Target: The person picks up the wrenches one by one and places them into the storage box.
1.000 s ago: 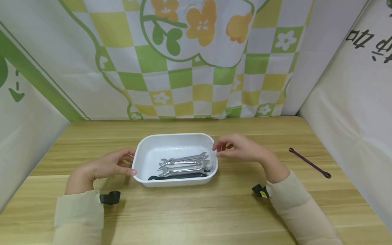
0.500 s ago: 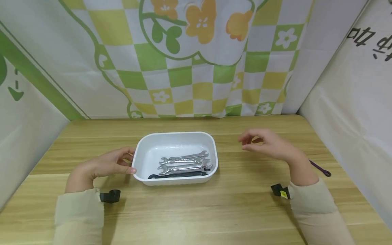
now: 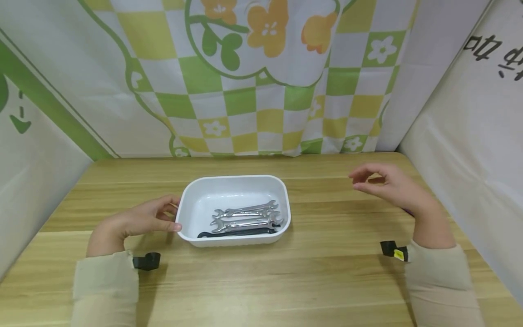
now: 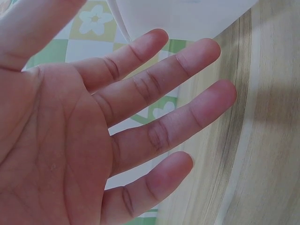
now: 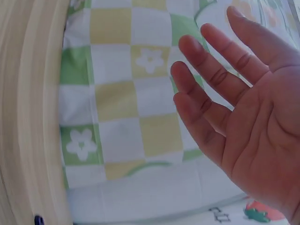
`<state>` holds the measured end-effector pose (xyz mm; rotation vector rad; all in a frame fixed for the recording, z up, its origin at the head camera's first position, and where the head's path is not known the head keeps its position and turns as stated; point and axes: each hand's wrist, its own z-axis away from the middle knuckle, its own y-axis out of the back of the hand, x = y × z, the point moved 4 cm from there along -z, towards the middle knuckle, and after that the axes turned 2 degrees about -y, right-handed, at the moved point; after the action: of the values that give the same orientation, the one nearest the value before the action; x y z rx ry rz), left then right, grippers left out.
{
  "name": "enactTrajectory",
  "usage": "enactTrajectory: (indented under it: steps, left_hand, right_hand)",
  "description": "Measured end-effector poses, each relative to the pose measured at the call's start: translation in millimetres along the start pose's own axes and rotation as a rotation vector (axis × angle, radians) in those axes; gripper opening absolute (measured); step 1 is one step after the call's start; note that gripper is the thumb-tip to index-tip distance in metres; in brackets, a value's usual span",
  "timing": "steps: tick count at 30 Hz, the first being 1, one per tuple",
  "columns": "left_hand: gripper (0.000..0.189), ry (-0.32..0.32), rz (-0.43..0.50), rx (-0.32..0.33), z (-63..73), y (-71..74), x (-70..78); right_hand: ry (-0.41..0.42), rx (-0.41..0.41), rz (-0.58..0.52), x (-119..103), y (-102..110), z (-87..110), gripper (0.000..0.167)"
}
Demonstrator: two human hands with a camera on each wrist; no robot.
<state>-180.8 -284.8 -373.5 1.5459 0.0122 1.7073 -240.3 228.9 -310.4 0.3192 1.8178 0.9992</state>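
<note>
A white tray (image 3: 192, 200) stands on the wooden table, holding several silver open-end wrenches (image 3: 247, 223) and a black wrench (image 3: 237, 234). My left hand (image 3: 140, 220) is at the tray's left side, its thumb tip right at the rim. In the left wrist view its fingers are spread and relaxed, close to the tray wall (image 4: 187, 16). My right hand (image 3: 386, 184) hovers over the table's right side, fingers loosely bent and nothing in them. A dark purple wrench end (image 5: 39, 219) peeks in at the right wrist view's lower left; from the head, my right arm mostly hides that wrench.
A checkered floral cloth (image 3: 261, 113) hangs along the table's back edge. White printed sheets close off the left (image 3: 37, 181) and right (image 3: 482, 150) sides. A black wrist mount sits at each cuff.
My right hand has moved away from the tray's right rim, out to the right over the purple wrench, which it now covers. My left hand and the tray stay in place.
</note>
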Motion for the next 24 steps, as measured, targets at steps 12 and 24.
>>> enactTrajectory:
  steps: [12, 24]
  left_hand:
    - [0.067, 0.053, -0.014, 0.008, 0.1, 1.7, -1.7]
    - [0.061, 0.002, -0.012, 0.003, -0.6, 0.2, -2.4]
  right_hand:
    - [-0.153, 0.053, 0.044, 34.3, 31.7, 22.7, 0.026]
    - [-0.161, 0.048, 0.128, 71.1, 53.5, 44.6, 0.031]
